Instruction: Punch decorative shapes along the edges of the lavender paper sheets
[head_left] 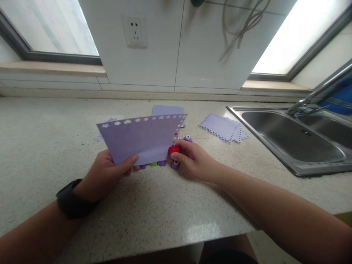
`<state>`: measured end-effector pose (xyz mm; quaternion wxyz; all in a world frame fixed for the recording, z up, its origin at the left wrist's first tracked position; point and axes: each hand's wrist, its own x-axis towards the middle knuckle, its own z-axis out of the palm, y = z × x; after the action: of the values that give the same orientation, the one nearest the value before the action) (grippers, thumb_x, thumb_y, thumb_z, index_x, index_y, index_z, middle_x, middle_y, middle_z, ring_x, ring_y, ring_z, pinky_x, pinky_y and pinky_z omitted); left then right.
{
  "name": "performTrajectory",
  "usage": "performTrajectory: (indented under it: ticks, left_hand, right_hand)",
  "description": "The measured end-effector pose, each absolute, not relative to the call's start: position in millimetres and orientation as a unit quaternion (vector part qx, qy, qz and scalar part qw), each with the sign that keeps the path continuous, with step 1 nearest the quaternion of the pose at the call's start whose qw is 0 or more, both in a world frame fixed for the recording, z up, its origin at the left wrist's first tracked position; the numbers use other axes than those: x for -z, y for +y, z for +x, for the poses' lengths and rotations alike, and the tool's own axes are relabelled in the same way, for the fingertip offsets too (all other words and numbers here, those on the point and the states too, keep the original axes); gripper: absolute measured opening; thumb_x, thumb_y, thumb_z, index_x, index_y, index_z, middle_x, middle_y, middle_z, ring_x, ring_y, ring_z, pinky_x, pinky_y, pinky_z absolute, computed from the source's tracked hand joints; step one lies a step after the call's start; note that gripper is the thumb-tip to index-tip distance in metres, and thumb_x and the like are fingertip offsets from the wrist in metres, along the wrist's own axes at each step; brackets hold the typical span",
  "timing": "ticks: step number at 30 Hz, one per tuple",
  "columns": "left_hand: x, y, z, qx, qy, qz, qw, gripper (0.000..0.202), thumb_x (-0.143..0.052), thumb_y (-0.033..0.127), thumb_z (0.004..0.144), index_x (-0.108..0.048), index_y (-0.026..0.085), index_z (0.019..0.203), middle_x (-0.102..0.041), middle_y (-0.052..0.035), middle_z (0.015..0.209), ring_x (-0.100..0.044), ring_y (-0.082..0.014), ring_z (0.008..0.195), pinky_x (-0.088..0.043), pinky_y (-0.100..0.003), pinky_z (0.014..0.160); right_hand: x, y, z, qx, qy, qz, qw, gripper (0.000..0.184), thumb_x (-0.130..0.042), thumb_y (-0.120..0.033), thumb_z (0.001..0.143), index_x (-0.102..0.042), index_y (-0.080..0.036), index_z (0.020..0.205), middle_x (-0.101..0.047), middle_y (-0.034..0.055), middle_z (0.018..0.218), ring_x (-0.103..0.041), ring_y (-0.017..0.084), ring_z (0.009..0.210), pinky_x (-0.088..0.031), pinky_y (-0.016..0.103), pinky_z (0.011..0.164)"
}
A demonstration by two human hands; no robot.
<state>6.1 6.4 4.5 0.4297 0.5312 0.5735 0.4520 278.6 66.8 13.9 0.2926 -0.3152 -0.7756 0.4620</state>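
A sheet of purple paper (143,137) is tilted up in my left hand (115,165), thumb on its front face and fingers behind. Cut-out shapes such as flowers, clouds and stars run along its top edge and down part of its right edge. My right hand (194,159) pinches a small red craft punch (173,150) at the sheet's right edge. Purple punches (188,138) stand just behind my right fingers, another purple one (175,164) below them. Parts of green and purple punches (161,163) peek out under the sheet, which hides the rest.
A stack of plain purple sheets (167,109) lies behind the held one. Fanned sheets with punched edges (220,126) lie to the right, near the steel sink (291,167). Small purple scraps (97,138) are scattered at the left. The speckled counter (154,216) ends in front of me.
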Motion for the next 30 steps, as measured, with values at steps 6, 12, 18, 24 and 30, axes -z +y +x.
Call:
performTrajectory:
  ticks: [6,12,18,24,30]
  left_hand:
    - [-8,6,8,-0.443,0.578,0.550,0.409,0.021,-0.080,0.034,0.082,-0.074,0.021,0.066,-0.075,-0.0021,0.061,-0.061,-0.0142,0.054,-0.051,-0.025,0.054]
    - [-9,5,9,-0.450,0.576,0.540,0.417,0.019,-0.080,0.034,0.081,-0.074,0.021,0.069,-0.075,-0.0014,0.061,-0.059,-0.0141,0.053,-0.050,-0.025,0.053]
    - [-9,6,10,-0.448,0.598,0.524,0.408,0.023,-0.081,0.038,0.081,-0.072,0.020,0.069,-0.075,-0.0028,0.059,-0.063,-0.0166,0.053,-0.051,-0.027,0.052]
    - [-12,6,12,-0.456,0.605,0.514,0.402,0.025,-0.080,0.036,0.082,-0.067,0.021,0.066,-0.071,-0.0005,0.055,-0.063,-0.0166,0.050,-0.050,-0.028,0.052]
    - [-6,9,9,-0.467,0.587,0.505,0.428,0.025,-0.078,0.034,0.087,-0.068,0.021,0.068,-0.071,0.0010,0.059,-0.060,-0.0141,0.052,-0.049,-0.026,0.054]
  right_hand:
    - [-15,66,276,-0.451,-0.775,-0.319,0.308,0.012,-0.056,-0.027,0.100,-0.064,-0.019,0.101,-0.069,0.0067,0.093,-0.059,0.021,0.085,-0.049,0.038,0.083]
    - [-13,68,275,-0.459,-0.766,-0.326,0.310,0.011,-0.057,-0.029,0.099,-0.064,-0.020,0.100,-0.068,0.0055,0.093,-0.061,0.021,0.086,-0.050,0.037,0.084]
    - [-13,70,276,-0.476,-0.764,-0.325,0.289,0.014,-0.062,-0.032,0.098,-0.065,-0.018,0.099,-0.068,0.0066,0.093,-0.060,0.021,0.085,-0.051,0.038,0.081]
    - [-13,72,282,-0.525,-0.740,-0.318,0.277,0.021,-0.066,-0.038,0.098,-0.066,-0.018,0.103,-0.068,0.0049,0.093,-0.062,0.017,0.081,-0.052,0.034,0.075]
    - [-13,79,289,-0.574,-0.688,-0.317,0.312,0.022,-0.071,-0.036,0.095,-0.070,-0.017,0.107,-0.073,0.0071,0.101,-0.067,0.017,0.089,-0.055,0.036,0.085]
